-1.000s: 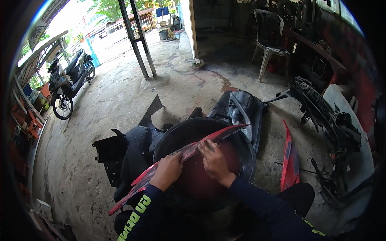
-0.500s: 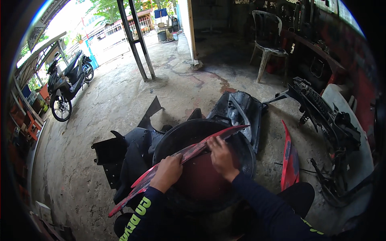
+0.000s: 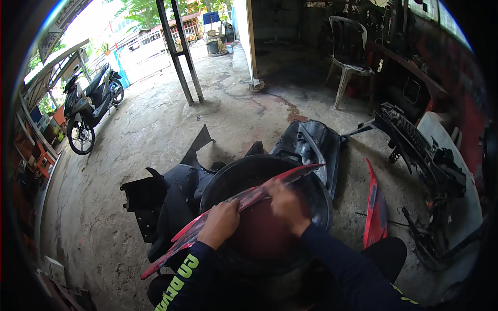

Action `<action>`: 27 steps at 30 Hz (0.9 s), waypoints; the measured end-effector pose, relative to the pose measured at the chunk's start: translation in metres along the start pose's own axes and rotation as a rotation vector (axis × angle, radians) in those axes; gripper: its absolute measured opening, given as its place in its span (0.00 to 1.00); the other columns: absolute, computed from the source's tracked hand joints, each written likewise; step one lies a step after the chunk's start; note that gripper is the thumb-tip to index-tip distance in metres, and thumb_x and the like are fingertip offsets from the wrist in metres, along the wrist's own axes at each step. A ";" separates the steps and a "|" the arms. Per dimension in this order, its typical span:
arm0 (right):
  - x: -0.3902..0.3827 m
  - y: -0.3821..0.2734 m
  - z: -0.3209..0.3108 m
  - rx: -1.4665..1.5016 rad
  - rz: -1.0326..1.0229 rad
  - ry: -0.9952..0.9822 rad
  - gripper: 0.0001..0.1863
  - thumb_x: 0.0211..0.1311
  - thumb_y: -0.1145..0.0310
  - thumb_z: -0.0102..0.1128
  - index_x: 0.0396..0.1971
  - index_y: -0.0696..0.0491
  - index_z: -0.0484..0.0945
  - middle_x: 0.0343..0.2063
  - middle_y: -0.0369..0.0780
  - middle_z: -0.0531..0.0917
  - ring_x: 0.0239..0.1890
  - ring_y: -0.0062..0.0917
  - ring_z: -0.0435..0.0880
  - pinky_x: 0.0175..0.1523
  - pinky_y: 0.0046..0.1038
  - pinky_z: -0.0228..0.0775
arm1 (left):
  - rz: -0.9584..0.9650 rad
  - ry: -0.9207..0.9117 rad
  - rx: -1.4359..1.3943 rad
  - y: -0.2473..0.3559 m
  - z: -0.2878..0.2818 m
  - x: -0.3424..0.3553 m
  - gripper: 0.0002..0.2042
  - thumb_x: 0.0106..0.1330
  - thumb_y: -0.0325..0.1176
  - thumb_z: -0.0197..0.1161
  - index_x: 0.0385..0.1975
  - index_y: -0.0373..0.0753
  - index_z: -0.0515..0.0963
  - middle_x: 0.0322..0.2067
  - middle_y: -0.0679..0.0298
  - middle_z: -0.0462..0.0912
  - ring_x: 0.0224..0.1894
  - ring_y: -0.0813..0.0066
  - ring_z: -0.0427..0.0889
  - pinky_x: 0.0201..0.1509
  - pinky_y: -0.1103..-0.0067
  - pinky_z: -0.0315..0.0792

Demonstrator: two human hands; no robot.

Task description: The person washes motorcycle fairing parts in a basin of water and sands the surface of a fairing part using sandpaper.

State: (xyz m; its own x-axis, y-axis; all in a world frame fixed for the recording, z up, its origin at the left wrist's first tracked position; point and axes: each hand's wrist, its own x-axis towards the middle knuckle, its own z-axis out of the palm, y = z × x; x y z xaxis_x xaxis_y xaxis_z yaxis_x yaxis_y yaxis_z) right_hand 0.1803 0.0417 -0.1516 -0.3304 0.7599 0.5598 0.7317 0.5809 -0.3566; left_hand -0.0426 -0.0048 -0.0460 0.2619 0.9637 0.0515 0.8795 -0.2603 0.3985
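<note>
Concrete workshop floor [image 3: 155,135], open front. Landmark: round black tub [image 3: 321,194] in front of the person, reddish water inside, it seems.

Far beyond the tub to the left, parked motorcycle [image 3: 91,106] near the open front. Beyond the tub to the right, white plastic chair [image 3: 350,52]. Right of the tub, stripped scooter frame [image 3: 420,150] on the floor. Just left of and touching the tub, black fairing pieces [image 3: 166,197]; just behind the tub, another black body panel [image 3: 311,142]. Just right of the tub, a 2nd red panel [image 3: 376,207] on edge on the floor.

Long red fairing panel [image 3: 249,196] lies diagonally across the tub rim, low end hanging past the tub's near-left side, pointed end over the far-right rim.

Left hand [image 3: 220,223] is closed on the panel's near part, fingers curled over the edge, pinning it. Right hand [image 3: 285,205] rests on top of the panel over the tub middle, fingers bent; cannot tell if it grips the panel or presses something onto it.

Handling, judged: thin moulded plastic, light, stiff along its length but flexes and twists; wet, so likely slippery. Pointed tip and any mounting tabs could snap. Best held with 2 hands on the long edges near the middle, not by the tip.
</note>
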 end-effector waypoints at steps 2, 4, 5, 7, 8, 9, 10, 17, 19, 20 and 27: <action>-0.005 -0.002 -0.001 0.146 -0.181 -0.057 0.29 0.60 0.75 0.51 0.65 0.59 0.71 0.66 0.51 0.72 0.69 0.44 0.69 0.75 0.44 0.55 | -0.004 -0.015 0.009 -0.001 0.002 -0.001 0.10 0.59 0.26 0.57 0.39 0.30 0.77 0.37 0.42 0.83 0.43 0.42 0.82 0.51 0.56 0.76; 0.003 0.043 0.005 0.069 -0.024 -0.012 0.31 0.59 0.74 0.53 0.66 0.58 0.70 0.66 0.50 0.72 0.70 0.44 0.69 0.75 0.44 0.54 | 0.080 0.071 0.011 -0.002 0.010 0.004 0.10 0.59 0.27 0.57 0.39 0.31 0.77 0.36 0.42 0.83 0.42 0.42 0.83 0.51 0.55 0.76; 0.009 0.050 0.004 0.001 0.120 0.026 0.33 0.58 0.74 0.54 0.67 0.57 0.69 0.67 0.50 0.72 0.70 0.43 0.69 0.75 0.44 0.54 | 0.084 0.077 0.011 -0.002 0.007 0.003 0.10 0.59 0.27 0.57 0.39 0.31 0.77 0.36 0.42 0.83 0.42 0.42 0.83 0.51 0.55 0.76; 0.010 0.023 0.015 -0.030 0.128 0.042 0.33 0.58 0.75 0.53 0.68 0.57 0.68 0.67 0.50 0.71 0.71 0.43 0.68 0.76 0.44 0.54 | 0.012 0.019 0.039 -0.006 0.001 -0.001 0.11 0.59 0.27 0.58 0.40 0.31 0.78 0.37 0.42 0.84 0.41 0.42 0.83 0.50 0.55 0.76; 0.007 -0.009 0.007 0.071 -0.012 0.039 0.31 0.58 0.78 0.50 0.65 0.58 0.71 0.65 0.52 0.72 0.70 0.45 0.69 0.74 0.43 0.57 | -0.002 0.021 0.040 -0.010 0.000 -0.002 0.11 0.59 0.27 0.58 0.40 0.31 0.78 0.37 0.42 0.84 0.41 0.42 0.83 0.50 0.55 0.76; 0.003 -0.022 -0.004 0.153 -0.141 0.043 0.29 0.59 0.80 0.47 0.63 0.59 0.74 0.63 0.53 0.74 0.68 0.47 0.70 0.73 0.41 0.60 | 0.003 0.017 0.034 -0.008 -0.001 0.001 0.11 0.59 0.28 0.58 0.41 0.31 0.77 0.37 0.42 0.84 0.41 0.41 0.83 0.49 0.55 0.76; 0.002 -0.003 -0.003 0.179 -0.171 0.069 0.28 0.60 0.79 0.46 0.63 0.59 0.74 0.64 0.53 0.74 0.68 0.47 0.70 0.73 0.42 0.60 | 0.013 0.008 0.031 -0.002 0.000 0.002 0.12 0.59 0.28 0.58 0.41 0.31 0.77 0.37 0.42 0.84 0.41 0.41 0.83 0.49 0.55 0.77; -0.010 -0.007 0.005 0.087 -0.147 0.050 0.29 0.62 0.78 0.46 0.66 0.59 0.70 0.65 0.53 0.72 0.70 0.46 0.68 0.74 0.42 0.57 | -0.003 -0.016 0.045 -0.005 0.002 0.004 0.11 0.60 0.28 0.57 0.41 0.31 0.78 0.37 0.42 0.84 0.41 0.41 0.83 0.50 0.55 0.76; -0.001 0.005 -0.002 0.152 -0.122 0.045 0.29 0.62 0.77 0.47 0.66 0.59 0.70 0.65 0.53 0.72 0.70 0.47 0.68 0.74 0.43 0.57 | -0.019 -0.026 0.029 -0.003 0.002 0.004 0.14 0.61 0.28 0.59 0.47 0.35 0.77 0.37 0.41 0.83 0.43 0.39 0.82 0.52 0.52 0.75; 0.005 0.014 0.001 0.117 0.004 0.059 0.31 0.60 0.78 0.48 0.66 0.59 0.70 0.65 0.53 0.72 0.70 0.46 0.68 0.74 0.43 0.57 | -0.010 -0.029 0.028 0.000 0.001 0.005 0.14 0.61 0.28 0.59 0.47 0.35 0.77 0.37 0.41 0.83 0.43 0.39 0.82 0.52 0.52 0.75; 0.011 0.028 0.000 0.202 -0.130 0.043 0.28 0.61 0.74 0.49 0.64 0.60 0.71 0.63 0.54 0.74 0.69 0.45 0.69 0.74 0.47 0.56 | 0.013 -0.005 0.028 0.002 0.001 0.003 0.13 0.60 0.28 0.57 0.44 0.32 0.78 0.40 0.43 0.84 0.44 0.41 0.83 0.51 0.55 0.76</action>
State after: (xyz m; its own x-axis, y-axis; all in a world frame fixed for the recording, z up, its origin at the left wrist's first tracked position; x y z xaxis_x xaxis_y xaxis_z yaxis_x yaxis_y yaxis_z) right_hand 0.1973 0.0662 -0.1559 -0.3853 0.6644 0.6404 0.5494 0.7228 -0.4193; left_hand -0.0394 -0.0022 -0.0457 0.2753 0.9599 0.0524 0.8869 -0.2747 0.3715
